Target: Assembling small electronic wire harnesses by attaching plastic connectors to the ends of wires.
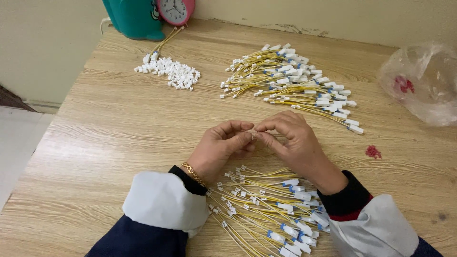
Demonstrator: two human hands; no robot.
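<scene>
My left hand [221, 145] and my right hand [290, 140] meet fingertip to fingertip over the wooden table [119, 133]. Between them they pinch a small white connector [253, 136]; which hand grips it harder I cannot tell. Under my wrists lies a pile of yellow wires with white and blue ends [266, 209]. A second, larger pile of the same yellow wires [290, 81] spreads out beyond my hands. At the far left sits a heap of small white plastic connectors [173, 72].
A teal object [133, 19] and a pink round clock [175, 10] stand at the table's back edge. A crumpled clear plastic bag [421, 81] lies at the right. A small red scrap [373, 152] rests near my right forearm. The wall runs behind.
</scene>
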